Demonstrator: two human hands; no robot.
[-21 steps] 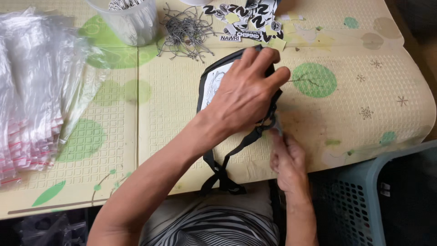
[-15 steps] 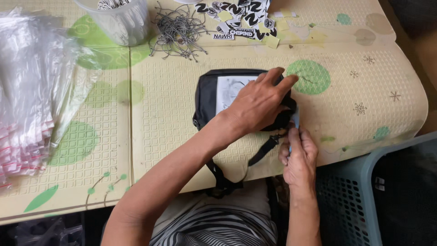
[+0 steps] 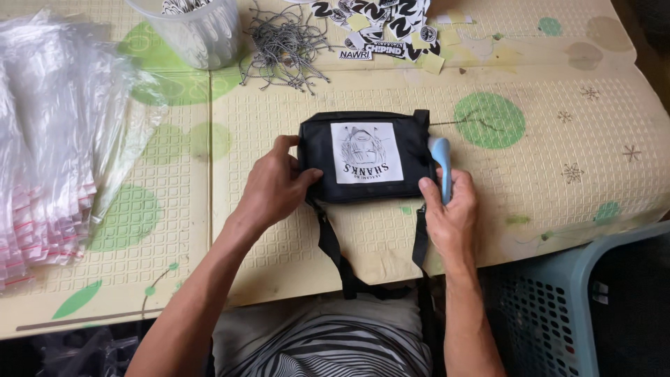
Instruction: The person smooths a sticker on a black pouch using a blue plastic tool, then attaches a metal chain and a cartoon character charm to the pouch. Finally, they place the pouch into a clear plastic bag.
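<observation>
A small black bag [image 3: 363, 157] lay flat on the cream foam mat [image 3: 544, 188], near the mat's front edge, and everything else can be placed from it. A white square patch with a black drawing (and some lettering, upside down to the wearer) sat on the bag's face. The left hand [image 3: 276, 188] gripped the bag's left end, thumb on top and fingers curled against the side, closed on the fabric. The right hand [image 3: 450, 213] rested at the bag's right end, its fingers wrapped around a pale blue tool [image 3: 441, 164] that stood just beside the bag's right edge, touching or nearly touching it; which, could not be told. The bag's black strap [image 3: 335, 258] ran from its lower corners down over the mat's edge toward the person's striped lap.

Beyond the bag, at the far side of the mat, lay a tangle of grey string ties [image 3: 289, 49], and to the right of that a scatter of black-and-white stickers [image 3: 380, 21]. Far-left of the bag stood a clear plastic cup [image 3: 195, 31]. Well to the left of the bag a heap of clear zip bags [image 3: 49, 139] was piled. Below and right of the bag, off the mat, stood a blue-grey slotted basket [image 3: 565, 314].
</observation>
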